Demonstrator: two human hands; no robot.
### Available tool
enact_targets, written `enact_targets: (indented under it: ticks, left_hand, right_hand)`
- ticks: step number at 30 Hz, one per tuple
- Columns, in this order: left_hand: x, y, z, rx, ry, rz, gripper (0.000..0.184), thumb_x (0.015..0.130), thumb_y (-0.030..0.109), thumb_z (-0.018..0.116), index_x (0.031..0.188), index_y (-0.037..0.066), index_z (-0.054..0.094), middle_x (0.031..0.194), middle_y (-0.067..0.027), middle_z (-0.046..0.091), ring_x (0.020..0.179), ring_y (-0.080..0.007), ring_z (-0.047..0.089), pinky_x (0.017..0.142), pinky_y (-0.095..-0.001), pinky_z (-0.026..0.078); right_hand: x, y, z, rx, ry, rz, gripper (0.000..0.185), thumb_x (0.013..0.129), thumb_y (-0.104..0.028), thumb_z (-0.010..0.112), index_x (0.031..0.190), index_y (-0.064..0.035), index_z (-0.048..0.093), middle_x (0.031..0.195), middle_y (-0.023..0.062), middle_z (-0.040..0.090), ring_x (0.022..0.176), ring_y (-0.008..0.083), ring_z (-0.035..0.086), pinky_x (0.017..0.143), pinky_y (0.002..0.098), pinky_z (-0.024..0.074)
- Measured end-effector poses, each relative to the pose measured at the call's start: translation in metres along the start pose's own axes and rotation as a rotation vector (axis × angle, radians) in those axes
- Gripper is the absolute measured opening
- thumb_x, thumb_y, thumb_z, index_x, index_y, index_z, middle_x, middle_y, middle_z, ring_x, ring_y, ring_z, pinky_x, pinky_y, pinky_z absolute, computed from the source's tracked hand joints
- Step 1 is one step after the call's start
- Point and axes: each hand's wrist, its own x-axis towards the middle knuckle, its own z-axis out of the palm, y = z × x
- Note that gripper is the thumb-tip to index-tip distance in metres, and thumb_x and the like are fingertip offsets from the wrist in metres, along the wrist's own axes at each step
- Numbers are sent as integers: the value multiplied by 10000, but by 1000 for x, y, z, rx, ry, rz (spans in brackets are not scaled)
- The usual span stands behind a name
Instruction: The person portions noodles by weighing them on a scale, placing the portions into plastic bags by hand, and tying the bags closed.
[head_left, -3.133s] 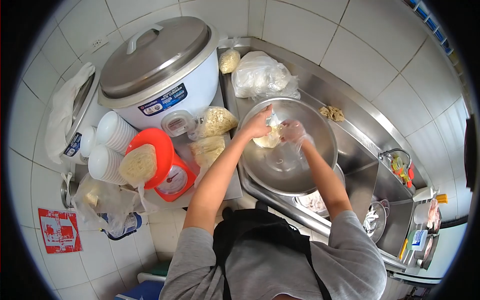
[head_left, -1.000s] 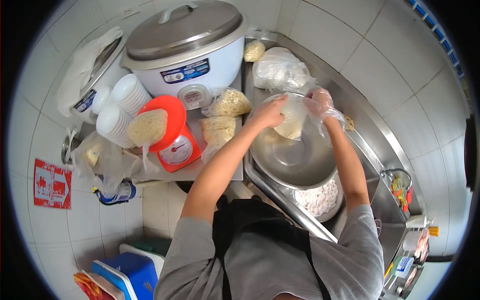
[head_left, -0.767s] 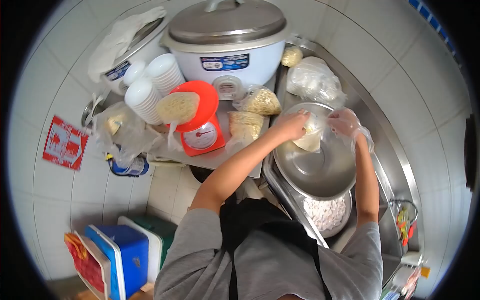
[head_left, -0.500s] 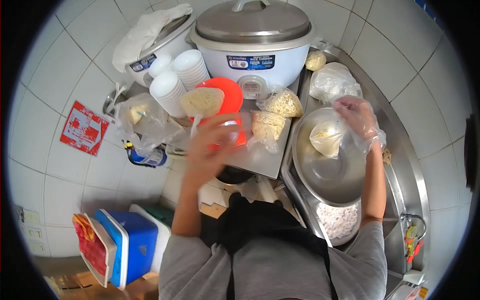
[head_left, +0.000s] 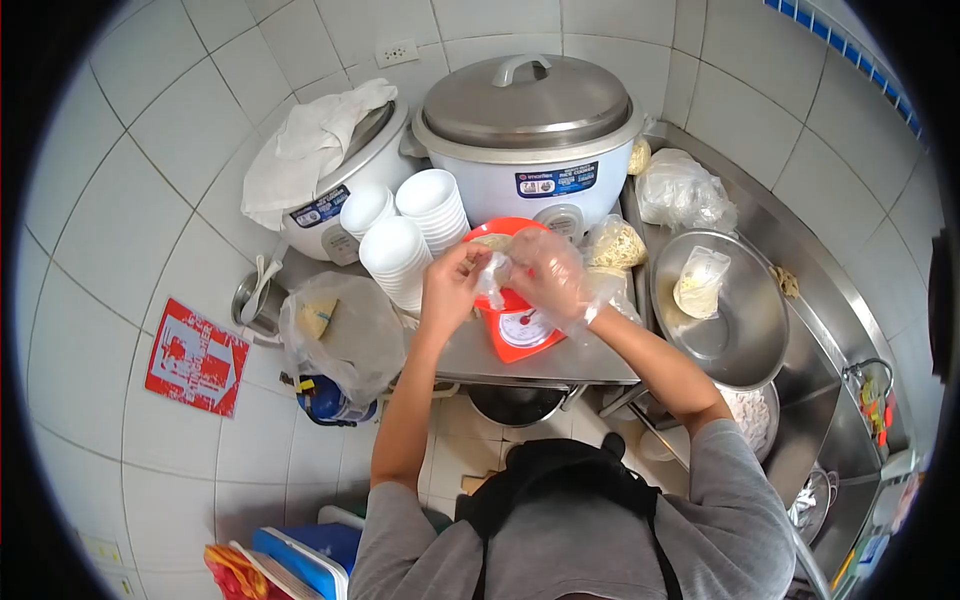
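Observation:
My left hand (head_left: 453, 288) is closed, pinching the twisted neck of a clear plastic bag (head_left: 492, 280) between thumb and fingers. My right hand (head_left: 550, 278), in a clear plastic glove, is closed at the same neck, though its fingertips are partly hidden. Both hands are above a red kitchen scale (head_left: 508, 348) with a round white dial. Pale contents of the bag show behind my fingers on the scale's red pan (head_left: 500, 228). To the right of my gloved hand, bags of shredded pale food (head_left: 612, 243) lie on the steel table.
Stacked white cups (head_left: 395, 262) stand left of the scale, before two rice cookers (head_left: 530, 110). A steel bowl (head_left: 740, 350) at right holds one filled bag (head_left: 702, 285). A large plastic bag (head_left: 350, 335) hangs at the table's left edge, by a steel container (head_left: 262, 305).
My gloved right hand has moved left from over the steel bowl to the scale. Both hands have come together and taken hold of the bag's neck. The view has shifted.

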Motion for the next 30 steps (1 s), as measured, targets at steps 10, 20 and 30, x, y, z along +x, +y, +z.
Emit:
enact_targets:
  ticks: [10,20,30]
  left_hand:
    - [71,-14,-4,-103,9,87,108,820,16,553,916,-6,598,737,-45,543,683,-119,517,597,-235,423]
    - [9,-9,6,-211,-152,52,178,848,19,508,1015,16,568,1036,-79,570,910,-148,547,751,-239,443]
    - [-39,40,-13,-143,-62,-103,137,845,50,547,979,30,570,801,-12,604,660,-59,516,590,-194,401]
  right_hand:
    - [56,22,-12,-32,-99,310,226,806,-187,560,875,25,596,796,147,615,757,248,590,697,331,459]
    - [15,28,-48,115,-530,401,218,763,-183,582,841,16,621,750,147,609,714,173,585,664,310,453]
    - [-23,12,-113,262,-594,561,326,759,-167,634,1019,25,599,869,92,636,829,144,583,753,281,457]
